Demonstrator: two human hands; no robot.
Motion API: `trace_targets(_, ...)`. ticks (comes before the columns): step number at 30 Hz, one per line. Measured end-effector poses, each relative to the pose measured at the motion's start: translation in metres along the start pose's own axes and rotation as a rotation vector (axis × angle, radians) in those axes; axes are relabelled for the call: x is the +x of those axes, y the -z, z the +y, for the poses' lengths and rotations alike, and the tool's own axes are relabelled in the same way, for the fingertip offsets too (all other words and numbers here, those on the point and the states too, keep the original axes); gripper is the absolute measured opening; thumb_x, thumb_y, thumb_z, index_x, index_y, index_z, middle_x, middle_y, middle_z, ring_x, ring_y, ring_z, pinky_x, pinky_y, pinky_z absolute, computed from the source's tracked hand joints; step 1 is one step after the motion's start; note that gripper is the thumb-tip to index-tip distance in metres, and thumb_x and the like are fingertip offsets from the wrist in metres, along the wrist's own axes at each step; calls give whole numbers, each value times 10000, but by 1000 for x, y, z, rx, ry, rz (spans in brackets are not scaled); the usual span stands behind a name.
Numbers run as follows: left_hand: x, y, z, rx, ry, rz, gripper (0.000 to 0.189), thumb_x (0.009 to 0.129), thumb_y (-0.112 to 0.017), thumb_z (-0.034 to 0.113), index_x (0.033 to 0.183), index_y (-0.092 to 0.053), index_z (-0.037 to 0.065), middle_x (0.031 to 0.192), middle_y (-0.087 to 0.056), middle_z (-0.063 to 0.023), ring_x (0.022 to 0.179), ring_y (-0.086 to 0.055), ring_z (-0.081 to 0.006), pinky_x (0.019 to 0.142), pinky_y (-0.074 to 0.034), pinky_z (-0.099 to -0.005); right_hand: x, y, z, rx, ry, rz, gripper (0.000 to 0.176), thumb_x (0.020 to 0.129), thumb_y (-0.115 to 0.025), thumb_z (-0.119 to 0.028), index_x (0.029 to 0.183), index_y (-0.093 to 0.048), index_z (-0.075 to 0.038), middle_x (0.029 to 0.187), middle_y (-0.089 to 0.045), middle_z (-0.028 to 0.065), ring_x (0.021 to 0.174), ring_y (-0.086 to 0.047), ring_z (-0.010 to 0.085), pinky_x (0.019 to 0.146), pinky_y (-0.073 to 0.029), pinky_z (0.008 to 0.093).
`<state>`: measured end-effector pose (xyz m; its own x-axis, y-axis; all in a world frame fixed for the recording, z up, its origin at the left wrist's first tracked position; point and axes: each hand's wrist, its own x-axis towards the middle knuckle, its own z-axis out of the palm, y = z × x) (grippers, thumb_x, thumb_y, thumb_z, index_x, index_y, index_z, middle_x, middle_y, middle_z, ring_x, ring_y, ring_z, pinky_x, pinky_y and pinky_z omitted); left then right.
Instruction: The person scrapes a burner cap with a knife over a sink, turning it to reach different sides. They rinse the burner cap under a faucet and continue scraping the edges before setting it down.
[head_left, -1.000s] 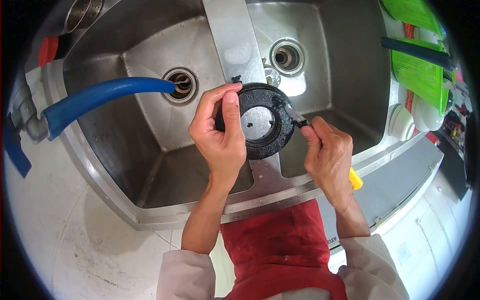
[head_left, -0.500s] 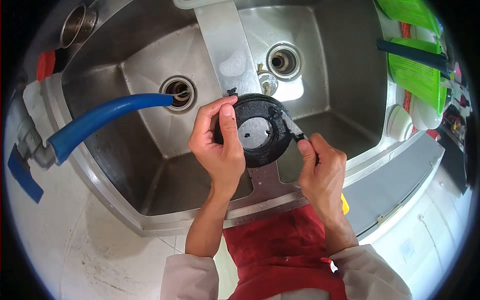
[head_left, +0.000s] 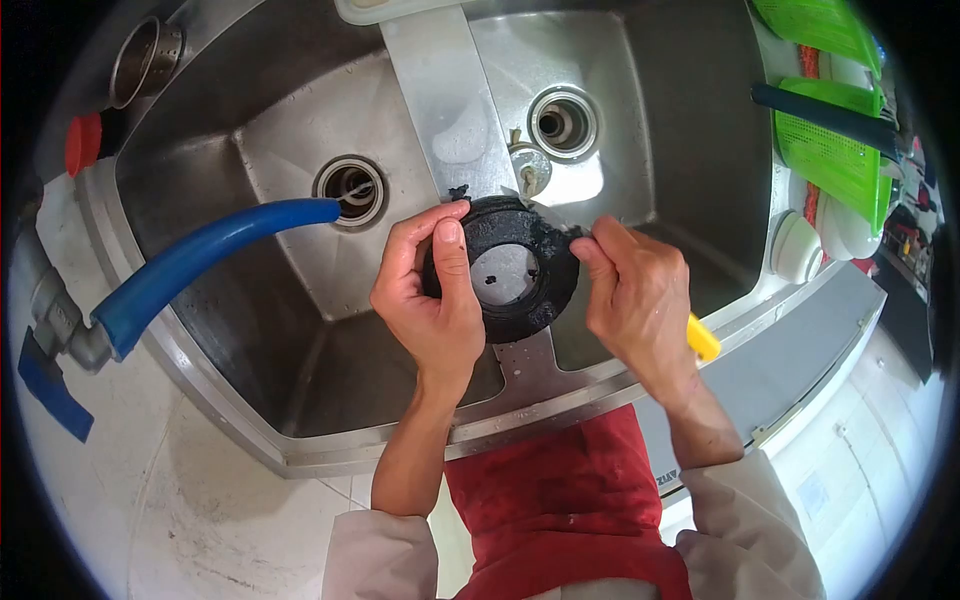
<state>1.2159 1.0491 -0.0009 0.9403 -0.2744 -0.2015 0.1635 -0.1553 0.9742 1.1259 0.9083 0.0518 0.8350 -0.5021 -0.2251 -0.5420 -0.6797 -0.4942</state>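
Note:
My left hand [head_left: 432, 290] grips the left side of a thick black ring [head_left: 553, 295], thumb on its face and fingers behind. The ring looks rough and grimy, perhaps a rubber gasket. Inside it a pale grey round area shows a few black specks. In my closed right hand [head_left: 640, 290] is a knife with a yellow handle [head_left: 703, 340], which sticks out behind the palm. Its blade lies at the ring's upper right edge, mostly hidden by my fingers and dark residue. A black scrap [head_left: 458, 192] clings near my left fingertips.
Below my hands is a double steel sink with a metal divider [head_left: 440, 80]. A blue hose [head_left: 220, 240] reaches over the left drain [head_left: 350, 192]. Near the right drain [head_left: 563, 122] lies a round strainer [head_left: 530, 170]. Green baskets [head_left: 830, 145] and white bowls [head_left: 798, 248] line the right edge.
My right hand has moved up along the ring's right edge and turned, exposing more of the yellow handle while the blade is less visible. The left hand keeps its hold on the ring.

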Motion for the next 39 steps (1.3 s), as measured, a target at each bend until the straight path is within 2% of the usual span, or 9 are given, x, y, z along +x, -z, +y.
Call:
trace_targets(6, 2, -1, -2, 0, -32, 1, 145, 1020, -613, 81, 1055, -685, -39, 964, -721, -54, 782, -584, -55, 705, -461, -210, 0, 17, 26, 35, 75, 13, 221, 933, -699, -184, 804, -581, -49, 637, -551, 123, 548, -568, 362, 507, -429, 443)
trace_targets(13, 10, 6, 3, -14, 22, -73, 140, 1013, -632, 87, 1043, -703, -29, 896, -704, -20, 721, -537, -35, 645, -421, -199, 58, 30, 33, -172, 574, -171, 195, 905, -715, -220, 835, -591, -87, 662, -587, 50, 584, -628, 294, 494, -479, 401)
trace_targets(17, 11, 9, 3, -15, 42, -101, 159, 1017, -631, 117, 1053, -710, -16, 933, -713, 1, 712, -494, -5, 630, -363, -181, 55, 36, 33, -226, 570, -205, 184, 909, -707, -210, 838, -584, -93, 661, -586, 45, 587, -634, 287, 484, -481, 401)
trace_targets(20, 10, 6, 2, -15, 25, -74, 156, 1017, -630, 115, 1049, -714, -12, 907, -701, 17, 700, -479, 2, 618, -352, -182, 39, 23, 36, -151, 491, -138, 198, 923, -696, -202, 820, -571, -87, 653, -578, 64, 576, -623, 305, 485, -472, 416)
trace_targets(23, 7, 5, 3, -40, 39, -66, 145, 1012, -634, 87, 1044, -703, -37, 924, -722, -42, 760, -573, -47, 688, -449, -203, 19, 10, 31, -71, 346, -63, 213, 937, -684, -195, 810, -560, -79, 653, -576, 89, 565, -605, 339, 486, -456, 434)
trace_targets(31, 6, 4, 3, -29, 23, -48, 144, 1010, -634, 82, 1046, -704, -39, 921, -720, -44, 771, -584, -49, 693, -453, -203, -6, -11, 17, 106, 74, -16, 270, 982, -636, -172, 777, -523, -38, 620, -553, 163, 560, -558, 414, 496, -416, 437)
trace_targets(34, 6, 5, 2, -31, 16, -43, 141, 1009, -633, 78, 1046, -705, -38, 914, -718, -41, 767, -580, -48, 689, -451, -202, -7, -12, 13, 286, -56, -72, 299, 990, -629, -168, 756, -516, -21, 598, -517, 184, 556, -526, 437, 510, -398, 433)
trace_targets(37, 5, 3, 3, -43, 23, -43, 138, 1009, -632, 75, 1044, -704, -37, 906, -713, -36, 758, -571, -46, 682, -444, -201, -4, 0, 17, 858, -543, -417, 325, 995, -629, -177, 739, -509, -18, 587, -498, 179, 540, -514, 424, 503, -384, 413)
trace_targets(39, 6, 3, 3, -49, 25, -43, 137, 1009, -631, 75, 1043, -702, -37, 903, -709, -33, 753, -564, -44, 677, -440, -200, -7, 3, 20, 443, -229, -194, 312, 978, -655, -179, 740, -515, -34, 590, -507, 146, 517, -522, 382, 488, -391, 395)
